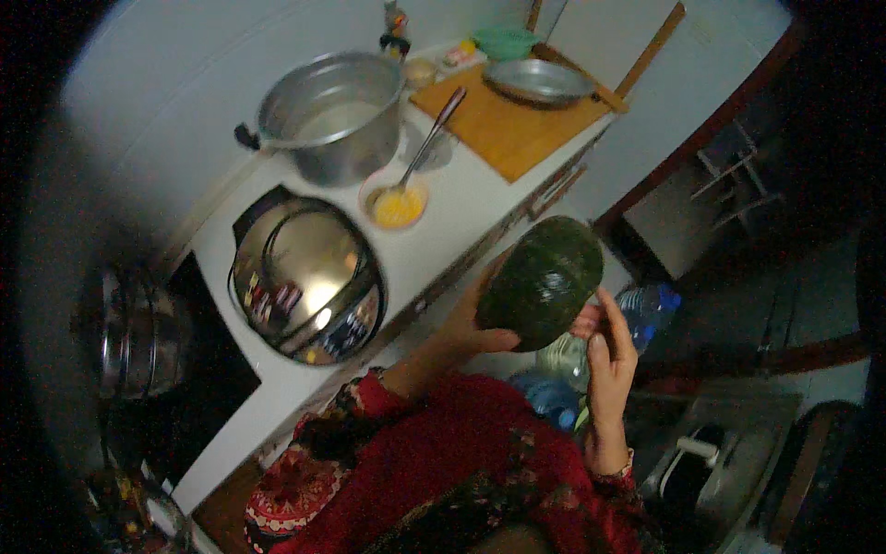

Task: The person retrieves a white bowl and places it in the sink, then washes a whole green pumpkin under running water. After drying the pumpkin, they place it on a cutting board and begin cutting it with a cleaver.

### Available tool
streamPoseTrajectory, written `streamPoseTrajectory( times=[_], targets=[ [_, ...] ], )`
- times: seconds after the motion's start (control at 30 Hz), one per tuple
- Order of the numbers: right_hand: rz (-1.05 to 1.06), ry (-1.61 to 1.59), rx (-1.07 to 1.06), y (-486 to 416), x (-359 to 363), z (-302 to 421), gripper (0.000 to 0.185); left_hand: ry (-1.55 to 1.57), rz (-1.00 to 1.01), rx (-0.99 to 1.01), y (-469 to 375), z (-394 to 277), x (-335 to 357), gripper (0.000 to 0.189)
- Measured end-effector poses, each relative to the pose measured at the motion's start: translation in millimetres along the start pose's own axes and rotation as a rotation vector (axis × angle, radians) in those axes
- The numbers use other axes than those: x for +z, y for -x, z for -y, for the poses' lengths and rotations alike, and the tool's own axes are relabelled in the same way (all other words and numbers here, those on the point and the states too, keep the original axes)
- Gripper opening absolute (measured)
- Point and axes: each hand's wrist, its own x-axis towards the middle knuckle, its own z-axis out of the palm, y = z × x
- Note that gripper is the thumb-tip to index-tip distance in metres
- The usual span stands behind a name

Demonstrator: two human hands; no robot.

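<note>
My left hand (477,336) holds a dark green squash or similar gourd (547,280) in front of my body, thumb on its near side and most of the fingers hidden beneath. The skin is glossy and shows a bright reflection. At the gourd's right edge is my right hand (612,363), its fingers apart and slightly bent. One fingertip is at or very near the skin; I cannot tell if it touches. On the white counter (443,242) beyond, a small bowl (365,192) contains a yellow, egg-like mixture (399,206), with a metal spoon (432,138) leaning in it.
A round, shiny-lidded appliance (311,270) stands on the counter at left, behind it a large metal pot (332,156). Farther back, a wooden board (498,138) bears a metal dish (540,79). A green basket (505,43) is behind. Plastic bottles (647,315) stand below at right.
</note>
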Motion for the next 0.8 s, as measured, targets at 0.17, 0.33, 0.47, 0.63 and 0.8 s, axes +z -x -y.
streamPoseTrajectory(
  times=[0.17,0.33,0.47,0.63,0.8],
  targets=[
    [0.027,-0.156,0.044,-116,-20,-42,0.036,0.177,-0.171,-0.053,-63,6,-41,0.103],
    [0.053,-0.350,0.311,-266,-41,-161,0.035,0.151,-0.337,0.054,-89,58,-130,0.090],
    [0.135,-0.454,0.497,-395,-44,-285,0.035,0.265,-0.393,0.278,-161,50,-114,0.098],
    [0.198,-0.521,0.490,-530,-24,-406,0.031,0.117,-0.823,0.451,-223,66,-88,0.096],
    [0.424,-0.346,0.407,-628,0,-477,0.027,0.216,-0.986,0.690,-252,94,-70,0.095]
  ],
)
